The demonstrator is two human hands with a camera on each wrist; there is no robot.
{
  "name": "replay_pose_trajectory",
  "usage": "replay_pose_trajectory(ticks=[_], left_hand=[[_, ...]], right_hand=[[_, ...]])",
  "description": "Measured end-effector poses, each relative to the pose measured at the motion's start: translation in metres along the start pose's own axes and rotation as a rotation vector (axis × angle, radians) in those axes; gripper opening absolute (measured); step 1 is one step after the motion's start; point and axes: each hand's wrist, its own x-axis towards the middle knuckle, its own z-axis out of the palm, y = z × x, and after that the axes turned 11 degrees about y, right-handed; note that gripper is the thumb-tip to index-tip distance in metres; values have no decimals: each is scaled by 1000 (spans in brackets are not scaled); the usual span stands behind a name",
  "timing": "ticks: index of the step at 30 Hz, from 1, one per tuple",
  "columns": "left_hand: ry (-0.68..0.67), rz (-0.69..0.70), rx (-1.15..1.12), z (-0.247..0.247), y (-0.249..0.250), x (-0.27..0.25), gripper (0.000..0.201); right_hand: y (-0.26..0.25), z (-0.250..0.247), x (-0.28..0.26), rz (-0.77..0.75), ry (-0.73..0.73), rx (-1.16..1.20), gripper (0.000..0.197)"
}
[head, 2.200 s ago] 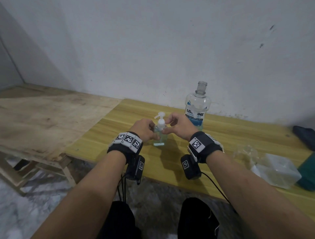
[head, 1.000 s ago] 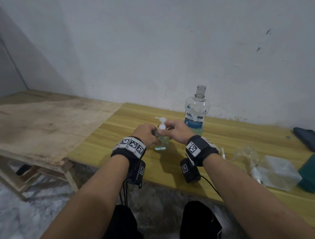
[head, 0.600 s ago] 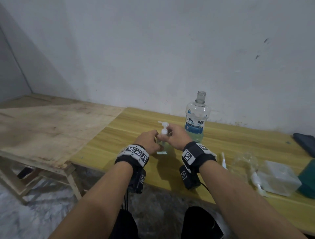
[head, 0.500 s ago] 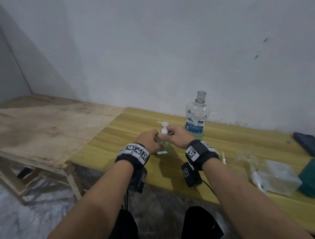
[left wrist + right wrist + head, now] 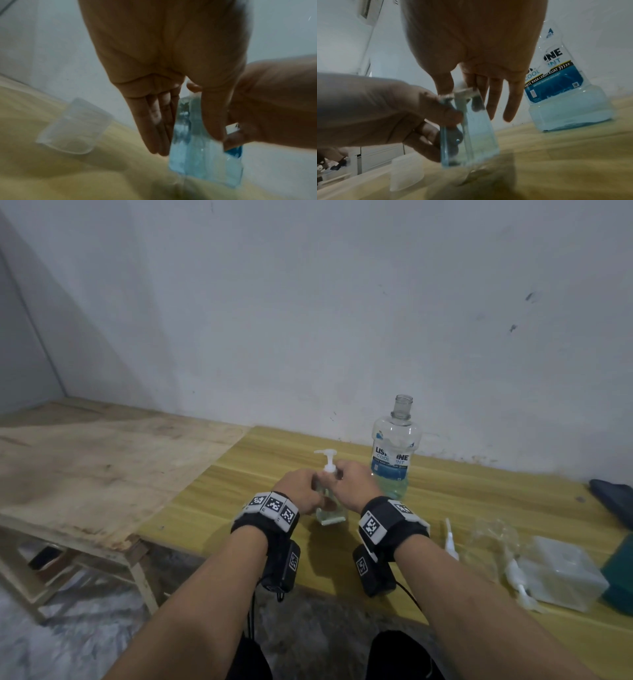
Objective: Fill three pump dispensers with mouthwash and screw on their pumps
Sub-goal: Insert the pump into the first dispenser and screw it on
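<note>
A small clear dispenser bottle (image 5: 330, 510) with pale blue liquid stands on the yellow table (image 5: 479, 498), its white pump (image 5: 327, 457) on top with the nozzle pointing left. My left hand (image 5: 310, 486) grips the bottle's body (image 5: 205, 155) between thumb and fingers. My right hand (image 5: 337, 481) pinches the pump collar (image 5: 464, 94) with thumb and forefinger, its other fingers (image 5: 511, 102) straight behind the bottle (image 5: 476, 142). The uncapped mouthwash bottle (image 5: 392, 455) stands just behind to the right, holding liquid only in its lower part (image 5: 570, 115).
Two loose white pumps (image 5: 450, 539) (image 5: 517, 577) lie to the right beside crumpled clear plastic (image 5: 493, 537) and a clear box (image 5: 561, 575). A translucent cap (image 5: 73, 127) lies left of the dispenser. A worn plywood bench (image 5: 85, 467) adjoins the table's left end.
Both hands have stayed on the dispenser, the right hand re-gripping the pump collar. The head view has tilted up and the loose pumps at the right have come into sight.
</note>
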Motion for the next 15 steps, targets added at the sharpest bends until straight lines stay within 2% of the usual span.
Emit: replay_pose_trajectory(ticks=[1, 3, 6, 9, 12, 15], left_hand=[[33, 24, -15, 0, 5, -1, 21], [112, 60, -85, 0, 17, 1, 19], [195, 71, -240, -4, 31, 4, 12], [127, 54, -386, -8, 41, 7, 14], [26, 71, -443, -11, 45, 7, 23], [7, 80, -455, -9, 40, 7, 19]], right_hand=[[0, -1, 0, 12, -1, 108, 26], [-3, -4, 1, -16, 40, 294, 42], [-8, -18, 6, -128, 163, 339, 66], [-12, -33, 15, -231, 206, 288, 76], [-14, -37, 16, -289, 221, 168, 71], [-11, -31, 13, -270, 236, 178, 66]])
